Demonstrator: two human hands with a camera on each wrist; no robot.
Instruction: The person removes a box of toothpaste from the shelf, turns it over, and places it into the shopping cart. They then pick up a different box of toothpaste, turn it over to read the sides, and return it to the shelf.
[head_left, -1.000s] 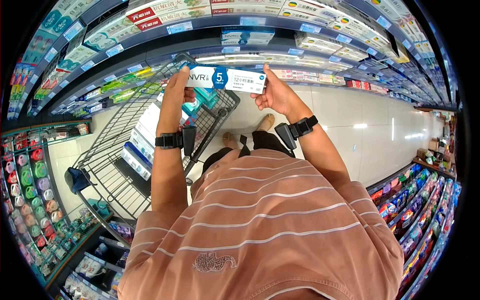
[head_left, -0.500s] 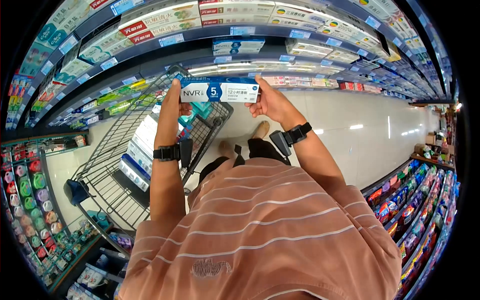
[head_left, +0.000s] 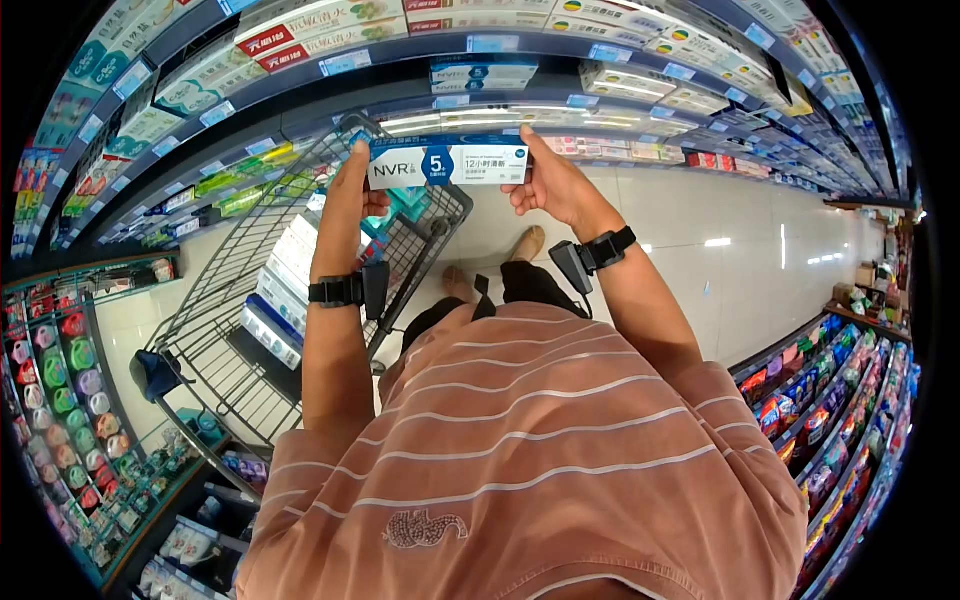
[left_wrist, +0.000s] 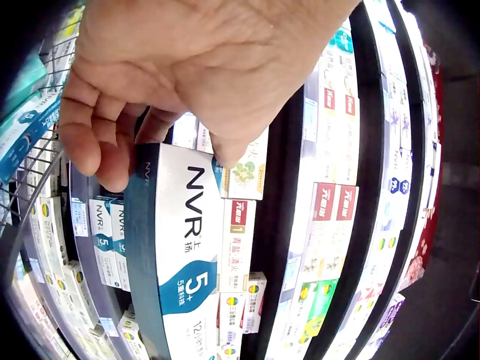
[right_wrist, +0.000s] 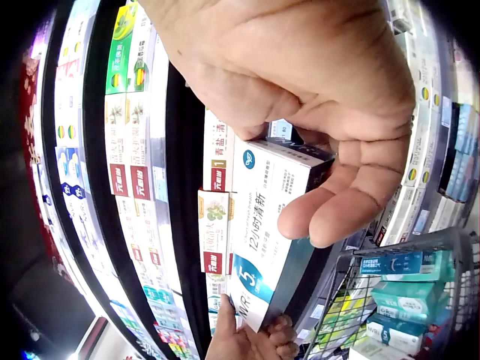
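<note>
Both hands hold one long toothpaste box [head_left: 450, 168] up by its two ends, its white front with "NVR" and "5" turned toward the head camera and its blue side on top. My left hand [head_left: 347, 188] pinches the left end; in the left wrist view its thumb lies at the white face while the fingers [left_wrist: 112, 150] bend round the dark blue side. At the opposite end, my right hand [head_left: 552, 185] grips the box between thumb and curled fingers, as the right wrist view shows, with the end flap [right_wrist: 311, 154] partly hidden by them.
Behind the box runs a shelf [head_left: 340, 65] of toothpaste boxes, with more NVR boxes [head_left: 483, 75] stacked on it. A wire shopping cart [head_left: 215, 290] with several boxes [head_left: 290, 250] stands at the left. Racks of packets [head_left: 830, 410] line the right, bottles [head_left: 60, 400] the left.
The box tilted down to the right a second ago and now lies nearly level, with more of its blue top showing. In the head view it dipped, then rose slightly. Both hands keep their hold.
</note>
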